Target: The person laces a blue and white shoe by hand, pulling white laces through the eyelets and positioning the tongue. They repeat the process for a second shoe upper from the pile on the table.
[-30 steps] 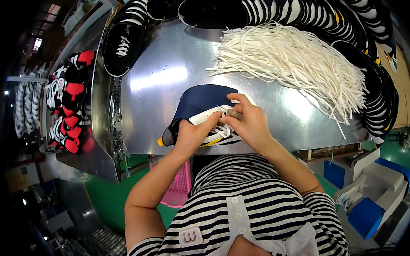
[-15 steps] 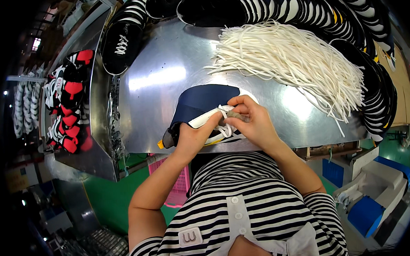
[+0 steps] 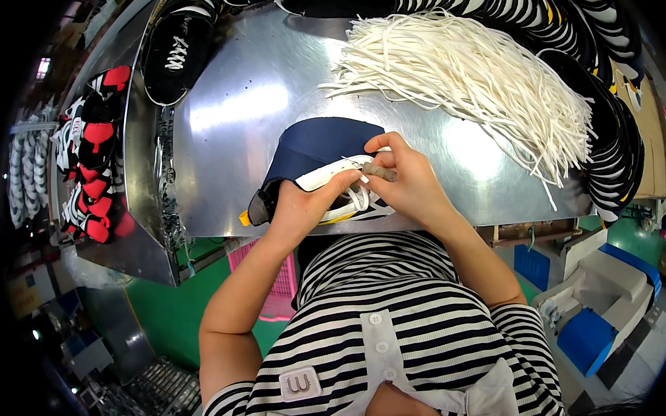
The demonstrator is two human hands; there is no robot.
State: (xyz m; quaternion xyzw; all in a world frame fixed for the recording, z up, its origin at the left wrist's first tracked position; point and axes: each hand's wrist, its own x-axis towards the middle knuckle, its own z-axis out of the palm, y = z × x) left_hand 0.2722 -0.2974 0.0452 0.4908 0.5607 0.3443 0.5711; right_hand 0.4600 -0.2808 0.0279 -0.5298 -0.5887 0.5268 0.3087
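Note:
A navy blue shoe upper with a white eyelet strip and a yellow tab lies on its side near the metal table's front edge. My left hand is closed on it, fingers inside and thumb on the white strip. Between the fingers of my right hand is a small tool with a wrapped grey-brown handle. Its thin tip points at the eyelet strip; whether it passes through a hole is too small to tell. A white shoelace loops below my left thumb, beside the upper.
A heap of white laces lies across the metal table. Rows of dark shoe uppers line the far and right edges. A laced black upper sits far left. Red, black and white uppers hang beyond the left partition.
The lace loop by my right fingertips has dropped lower, below my left thumb. The tool's tip now shows against the white strip. The whole view has shifted slightly.

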